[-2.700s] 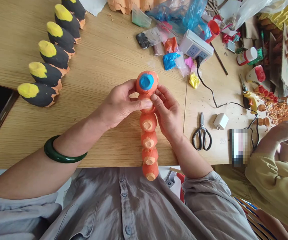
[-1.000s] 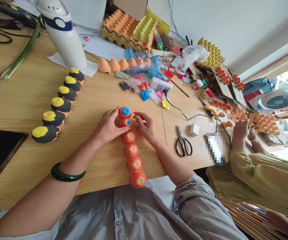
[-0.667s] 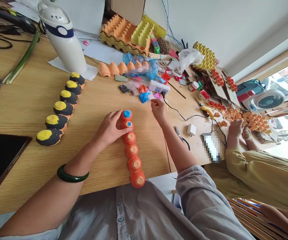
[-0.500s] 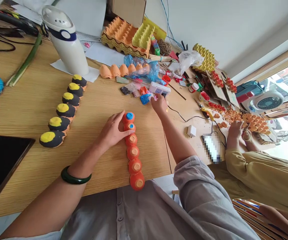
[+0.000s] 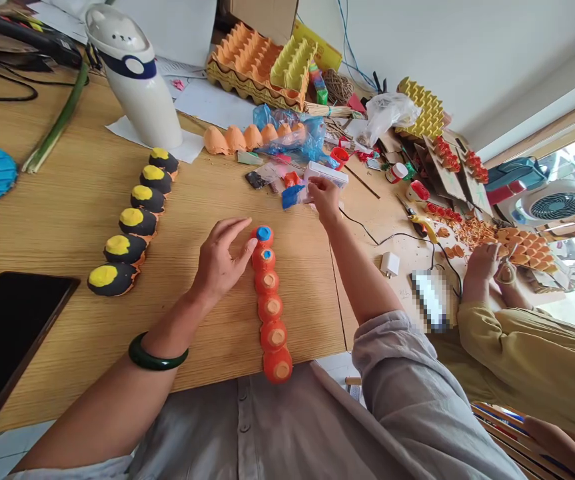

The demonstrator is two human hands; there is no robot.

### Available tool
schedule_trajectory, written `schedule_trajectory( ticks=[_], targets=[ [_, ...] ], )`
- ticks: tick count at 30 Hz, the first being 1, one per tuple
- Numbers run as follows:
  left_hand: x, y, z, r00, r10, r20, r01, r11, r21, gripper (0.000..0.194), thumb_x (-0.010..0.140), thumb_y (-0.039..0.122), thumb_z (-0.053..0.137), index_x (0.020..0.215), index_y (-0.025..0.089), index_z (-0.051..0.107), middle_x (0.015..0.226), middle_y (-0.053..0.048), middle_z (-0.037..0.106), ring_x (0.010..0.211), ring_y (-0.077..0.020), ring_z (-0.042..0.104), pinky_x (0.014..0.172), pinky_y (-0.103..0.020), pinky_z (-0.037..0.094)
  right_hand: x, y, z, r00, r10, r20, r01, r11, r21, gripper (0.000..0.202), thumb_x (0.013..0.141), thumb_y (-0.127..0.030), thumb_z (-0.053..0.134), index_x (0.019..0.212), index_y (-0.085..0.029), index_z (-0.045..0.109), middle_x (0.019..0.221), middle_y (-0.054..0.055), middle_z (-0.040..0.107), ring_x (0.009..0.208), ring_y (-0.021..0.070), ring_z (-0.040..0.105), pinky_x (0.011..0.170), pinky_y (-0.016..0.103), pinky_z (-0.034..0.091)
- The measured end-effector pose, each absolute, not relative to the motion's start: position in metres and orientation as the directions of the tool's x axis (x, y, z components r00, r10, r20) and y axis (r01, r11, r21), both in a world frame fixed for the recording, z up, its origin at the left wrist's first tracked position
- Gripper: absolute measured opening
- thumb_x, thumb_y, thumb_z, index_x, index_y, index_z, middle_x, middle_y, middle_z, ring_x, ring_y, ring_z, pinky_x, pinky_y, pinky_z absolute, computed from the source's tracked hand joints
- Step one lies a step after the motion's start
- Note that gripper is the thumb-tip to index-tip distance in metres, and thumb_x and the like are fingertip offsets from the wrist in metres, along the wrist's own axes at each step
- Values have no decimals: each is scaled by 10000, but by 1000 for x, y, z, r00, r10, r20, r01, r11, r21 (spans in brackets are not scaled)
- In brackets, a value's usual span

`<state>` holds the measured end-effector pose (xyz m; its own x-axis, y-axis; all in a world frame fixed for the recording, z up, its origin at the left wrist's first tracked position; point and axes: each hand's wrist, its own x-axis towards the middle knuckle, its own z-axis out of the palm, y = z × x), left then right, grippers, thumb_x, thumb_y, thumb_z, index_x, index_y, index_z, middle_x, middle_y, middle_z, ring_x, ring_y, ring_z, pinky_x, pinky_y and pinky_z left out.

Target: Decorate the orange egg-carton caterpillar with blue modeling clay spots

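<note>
A strip of egg carton cups covered in red-orange clay lies lengthwise in front of me, its near end at the table edge. The two far cups have blue clay on top; the others show bare, pale round tops. My left hand hovers just left of the far cups, fingers spread, holding nothing. Farther off, my right hand pinches the clear plastic edge of a packet of blue clay, beside a white power strip.
To the left are a strip of black cups with yellow tops, a phone and a white bottle. Bare carton cups and egg trays stand behind. At right, a co-worker's hands work near orange scraps.
My left hand has let go of the red-orange strip and opened beside it. My right hand now lifts the edge of the blue packet slightly. The view has shifted a little.
</note>
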<state>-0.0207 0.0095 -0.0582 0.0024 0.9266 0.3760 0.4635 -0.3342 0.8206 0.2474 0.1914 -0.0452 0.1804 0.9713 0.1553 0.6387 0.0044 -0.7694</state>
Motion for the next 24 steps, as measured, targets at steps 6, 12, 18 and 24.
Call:
schedule_trajectory(
  ticks=[6, 12, 18, 24],
  targets=[
    [-14, -3, -39, -15, 939, 344, 233, -331, 914, 368, 1104, 483, 698, 1351, 235, 813, 1288, -110, 832, 1127, -264, 828, 1068, -438, 699, 204, 107, -32, 184, 931, 315, 362, 234, -902, 242, 1061, -422, 647, 1214, -278, 767, 1106, 53, 762, 1004, 227, 757, 944, 390, 696],
    [-5, -1, -42, 42, 989, 140, -177, -131, 976, 647, 962, 582, 898, 1445, 163, 795, 1390, -161, 860, 1279, -306, 850, 1164, -448, 692, 157, 32, -54, -28, 775, 631, 321, 605, -729, 229, 1172, -404, 599, 1290, -299, 765, 1134, 79, 783, 1005, 228, 774, 963, 424, 692],
    [-8, 11, -51, -171, 979, 108, -269, -151, 951, 498, 788, 586, 1046, 1044, 184, 900, 1048, -80, 907, 947, -247, 877, 922, -364, 753, 152, 31, -70, -184, 603, 777, 354, 778, -520, 246, 1184, -241, 581, 1393, -255, 711, 1166, 88, 818, 1078, 232, 803, 957, 424, 704],
    [-4, 13, -55, -276, 955, 107, -240, -177, 955, 412, 777, 568, 1028, 883, 203, 868, 862, -25, 855, 764, -196, 819, 808, -350, 756, 152, 30, -72, -182, 605, 775, 380, 770, -512, 242, 1184, -267, 624, 1414, -261, 699, 1281, 103, 776, 1189, 233, 797, 1024, 418, 708]
  ],
)
